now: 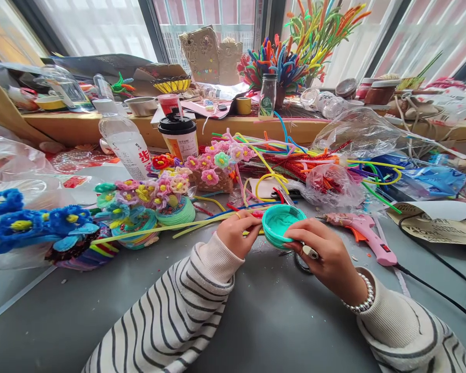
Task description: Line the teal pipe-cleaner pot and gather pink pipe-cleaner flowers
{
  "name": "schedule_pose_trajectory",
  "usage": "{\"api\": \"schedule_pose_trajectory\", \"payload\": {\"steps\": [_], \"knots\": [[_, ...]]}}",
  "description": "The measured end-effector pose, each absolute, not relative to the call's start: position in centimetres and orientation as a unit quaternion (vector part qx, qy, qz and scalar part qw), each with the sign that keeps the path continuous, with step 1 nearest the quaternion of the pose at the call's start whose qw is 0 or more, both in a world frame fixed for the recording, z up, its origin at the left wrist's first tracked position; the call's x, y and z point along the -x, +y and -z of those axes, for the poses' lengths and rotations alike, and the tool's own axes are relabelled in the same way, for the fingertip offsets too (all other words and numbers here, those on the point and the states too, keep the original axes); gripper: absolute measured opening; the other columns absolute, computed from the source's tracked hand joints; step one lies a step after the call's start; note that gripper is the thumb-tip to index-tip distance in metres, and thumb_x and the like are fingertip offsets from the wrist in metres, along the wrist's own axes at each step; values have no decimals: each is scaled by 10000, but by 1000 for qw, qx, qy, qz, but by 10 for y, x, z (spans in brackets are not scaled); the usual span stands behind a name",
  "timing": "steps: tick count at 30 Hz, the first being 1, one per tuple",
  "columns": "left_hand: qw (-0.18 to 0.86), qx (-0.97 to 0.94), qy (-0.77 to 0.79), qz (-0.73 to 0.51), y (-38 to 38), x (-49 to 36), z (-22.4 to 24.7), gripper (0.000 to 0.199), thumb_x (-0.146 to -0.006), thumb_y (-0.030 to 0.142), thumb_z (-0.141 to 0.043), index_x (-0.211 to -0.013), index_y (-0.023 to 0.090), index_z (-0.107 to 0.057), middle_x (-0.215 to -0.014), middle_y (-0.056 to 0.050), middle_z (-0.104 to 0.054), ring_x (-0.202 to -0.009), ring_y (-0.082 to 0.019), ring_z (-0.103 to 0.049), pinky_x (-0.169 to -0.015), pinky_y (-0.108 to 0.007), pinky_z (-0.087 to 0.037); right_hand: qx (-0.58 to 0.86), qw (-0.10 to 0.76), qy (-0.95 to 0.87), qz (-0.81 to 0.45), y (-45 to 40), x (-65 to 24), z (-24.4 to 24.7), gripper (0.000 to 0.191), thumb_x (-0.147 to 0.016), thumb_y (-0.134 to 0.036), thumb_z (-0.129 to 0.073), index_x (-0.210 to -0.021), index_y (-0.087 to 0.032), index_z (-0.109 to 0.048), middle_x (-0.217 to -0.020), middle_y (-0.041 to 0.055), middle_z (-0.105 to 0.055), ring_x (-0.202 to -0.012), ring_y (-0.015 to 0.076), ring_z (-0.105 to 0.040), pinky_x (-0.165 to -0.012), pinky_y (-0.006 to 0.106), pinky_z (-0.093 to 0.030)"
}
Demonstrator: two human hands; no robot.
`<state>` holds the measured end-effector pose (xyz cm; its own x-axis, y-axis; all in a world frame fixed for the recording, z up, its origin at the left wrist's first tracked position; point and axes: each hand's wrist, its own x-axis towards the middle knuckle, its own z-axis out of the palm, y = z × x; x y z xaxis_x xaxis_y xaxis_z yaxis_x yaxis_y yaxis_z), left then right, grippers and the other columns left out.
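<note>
My right hand [326,254] grips the near right rim of a small turquoise bowl [281,223], which is tilted so its inside shows. A ring sits on one of its fingers. At the bowl's left side, my left hand [238,233] is closed in a pinch, its fingertips by the bowl's wall; what they hold is too small to make out. A long yellow-green pipe cleaner [151,228] runs from the left to behind my left hand. Under the bowl, a dark round object [301,263] is partly hidden by my right hand.
Right of the bowl lies a pink glue gun [373,241] with a black cord. Pipe-cleaner flowers [73,223] stand at the left. Behind are a water bottle [124,142], a coffee cup [179,139] and bundled pipe cleaners [295,165]. A cluttered wooden ledge [140,124] runs along the window.
</note>
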<state>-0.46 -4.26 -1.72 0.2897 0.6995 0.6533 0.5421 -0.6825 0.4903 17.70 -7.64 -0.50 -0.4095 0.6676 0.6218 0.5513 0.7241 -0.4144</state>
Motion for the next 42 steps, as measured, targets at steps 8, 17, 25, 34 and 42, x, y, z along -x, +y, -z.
{"api": "schedule_pose_trajectory", "payload": {"steps": [8, 17, 25, 34, 42], "knots": [[123, -766, 408, -482, -48, 0, 10, 73, -660, 132, -526, -620, 127, -587, -576, -7, -543, -463, -60, -515, -486, -174, -479, 392, 437, -790, -177, -74, -180, 6, 80, -758, -178, -493, -817, -190, -546, -777, 40, -538, -760, 150, -509, -681, 271, -420], [118, -729, 430, -520, -50, 5, 7, 59, -678, 141, -530, -688, 129, -588, -646, -18, -552, -556, -75, -528, -539, -186, -492, 435, 477, -659, -387, -72, -187, 0, 111, -771, -280, -482, -764, -187, -542, -728, 1, -480, -596, 92, -441, -521, 218, -353], [160, -708, 419, -545, -54, 4, 1, 52, -696, 168, -537, -720, 126, -553, -679, -20, -534, -564, -76, -523, -526, -198, -484, 448, 493, -559, -495, -73, -189, 5, 164, -744, -347, -508, -737, -185, -524, -515, -60, -276, -439, 51, -250, -382, 196, -187], [26, -776, 302, -553, -59, -1, 6, 138, -646, 75, -603, -772, 130, -607, -705, -52, -617, -661, -111, -564, -625, -235, -482, 497, 487, -567, -440, -76, -179, 0, 173, -717, -352, -536, -740, -181, -557, -538, -51, -384, -417, 34, -242, -368, 190, -185], [-73, -792, 357, -490, -65, -17, 10, 95, -630, 201, -635, -715, 159, -628, -676, -48, -602, -637, -140, -530, -611, -286, -454, 540, 484, -596, -346, -77, -173, -1, 193, -725, -357, -522, -741, -170, -567, -690, -9, -526, -556, 76, -430, -476, 190, -320]]}}
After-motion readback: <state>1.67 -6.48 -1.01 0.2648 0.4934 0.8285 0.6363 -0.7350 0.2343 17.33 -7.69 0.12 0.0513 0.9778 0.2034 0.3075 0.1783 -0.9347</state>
